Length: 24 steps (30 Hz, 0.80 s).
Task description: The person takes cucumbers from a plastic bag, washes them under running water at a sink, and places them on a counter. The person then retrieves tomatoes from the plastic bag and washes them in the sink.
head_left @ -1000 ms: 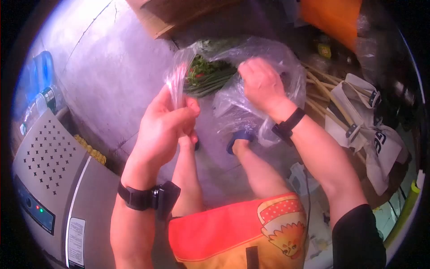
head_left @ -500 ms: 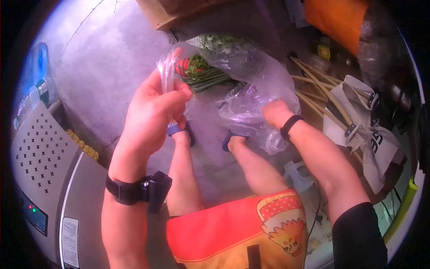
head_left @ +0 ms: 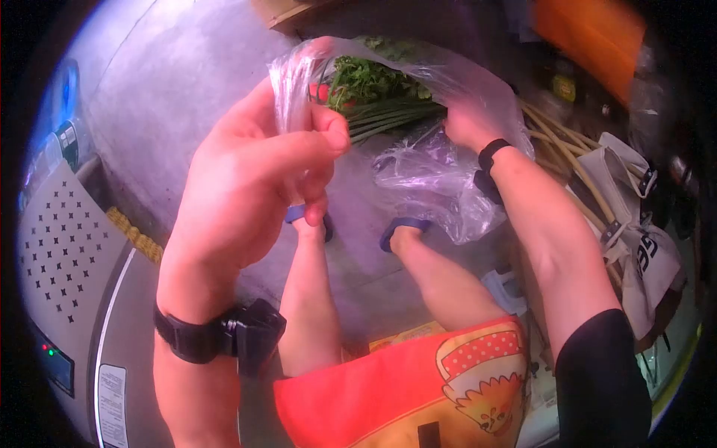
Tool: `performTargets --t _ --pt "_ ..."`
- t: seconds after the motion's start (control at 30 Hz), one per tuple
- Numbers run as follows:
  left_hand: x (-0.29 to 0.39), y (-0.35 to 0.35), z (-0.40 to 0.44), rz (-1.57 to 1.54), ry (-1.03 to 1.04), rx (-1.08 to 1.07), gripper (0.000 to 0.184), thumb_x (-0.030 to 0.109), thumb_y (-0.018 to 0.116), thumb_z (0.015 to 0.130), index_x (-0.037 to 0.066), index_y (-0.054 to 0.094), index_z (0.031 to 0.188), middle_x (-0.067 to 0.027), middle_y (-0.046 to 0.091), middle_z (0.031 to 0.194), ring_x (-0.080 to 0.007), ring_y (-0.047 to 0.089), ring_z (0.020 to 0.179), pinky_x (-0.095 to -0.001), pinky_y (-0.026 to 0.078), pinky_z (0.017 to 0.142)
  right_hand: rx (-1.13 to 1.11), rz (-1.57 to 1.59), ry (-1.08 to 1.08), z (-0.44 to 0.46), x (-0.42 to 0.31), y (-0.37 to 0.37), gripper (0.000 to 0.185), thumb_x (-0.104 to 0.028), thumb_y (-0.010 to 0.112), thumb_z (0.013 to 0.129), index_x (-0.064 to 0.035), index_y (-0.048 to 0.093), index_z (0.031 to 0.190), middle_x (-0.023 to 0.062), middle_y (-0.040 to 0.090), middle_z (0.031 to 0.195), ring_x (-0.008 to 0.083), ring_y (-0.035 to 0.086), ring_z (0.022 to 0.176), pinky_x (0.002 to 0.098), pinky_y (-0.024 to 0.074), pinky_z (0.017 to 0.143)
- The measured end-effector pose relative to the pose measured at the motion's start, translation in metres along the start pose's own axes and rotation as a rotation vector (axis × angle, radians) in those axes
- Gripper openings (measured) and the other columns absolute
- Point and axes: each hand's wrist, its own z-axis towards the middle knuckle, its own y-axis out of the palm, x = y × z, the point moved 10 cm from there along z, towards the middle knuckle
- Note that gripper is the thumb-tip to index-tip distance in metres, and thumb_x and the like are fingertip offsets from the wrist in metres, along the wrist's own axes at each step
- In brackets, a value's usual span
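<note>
A clear plastic bag (head_left: 455, 183) is stretched between my two hands, its lower part crumpled and hanging. My left hand (head_left: 254, 160) pinches the bag's edge between thumb and fingers and wears a black strap with a small device at the wrist. Inside the bag's opening, my right hand (head_left: 472, 125) has curled fingers whose tips are hidden; it is beside the stem ends of a bunch of leafy greens (head_left: 373, 86). Long thin green stems (head_left: 392, 118) lie below the leaves, with a bit of red at their left. Film partly covers the greens.
Wooden sticks (head_left: 556, 142) and a whitish cloth bag (head_left: 642, 257) lie at the right. An orange sheet (head_left: 594, 41) is at the upper right, a cardboard box (head_left: 287, 11) at the top. A grey perforated appliance (head_left: 63, 250) stands on the left. My sandalled feet rest on the floor (head_left: 179, 82).
My right hand has moved up and forward within the bag to beside the stem ends. My left hand still holds the edge and appears larger. The greens show more fully in the opening.
</note>
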Motion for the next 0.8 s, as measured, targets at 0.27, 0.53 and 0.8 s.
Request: performTargets --t 0.27,0.53,0.8 --pt "-0.001 -0.003 -0.006 0.165 0.043 0.092 0.063 0.004 0.063 0.083 0.002 0.044 0.143 -0.0021 0.06 0.088 -0.0068 0.051 0.059 -0.0229 0.044 0.046 0.074 -0.102 -0.406 -0.047 -0.051 -0.006 0.03 -0.006 0.057 0.083 -0.0043 0.067 0.112 0.0195 0.065 0.115 0.0342 0.06 0.111 0.0436 0.0486 0.095" --pt "-0.013 -0.013 -0.011 0.253 0.029 0.212 0.037 0.003 0.062 0.086 0.003 0.063 0.122 0.001 0.061 0.085 -0.0064 0.053 0.064 -0.0237 0.046 0.059 0.034 -0.095 -0.558 -0.046 -0.089 0.03 0.024 -0.011 0.053 0.085 -0.009 0.064 0.106 0.0153 0.063 0.108 0.0345 0.058 0.109 0.0455 0.0462 0.094" --pt "0.007 -0.035 -0.049 0.379 0.354 0.564 0.04 0.001 0.065 0.083 -0.004 0.059 0.122 -0.005 0.065 0.094 -0.0141 0.059 0.078 -0.0274 0.048 0.072 0.051 0.247 -0.604 -0.116 -0.078 -0.069 0.03 -0.001 0.066 0.065 -0.0061 0.058 0.093 0.0158 0.06 0.086 0.0393 0.057 0.092 0.0478 0.0446 0.079"
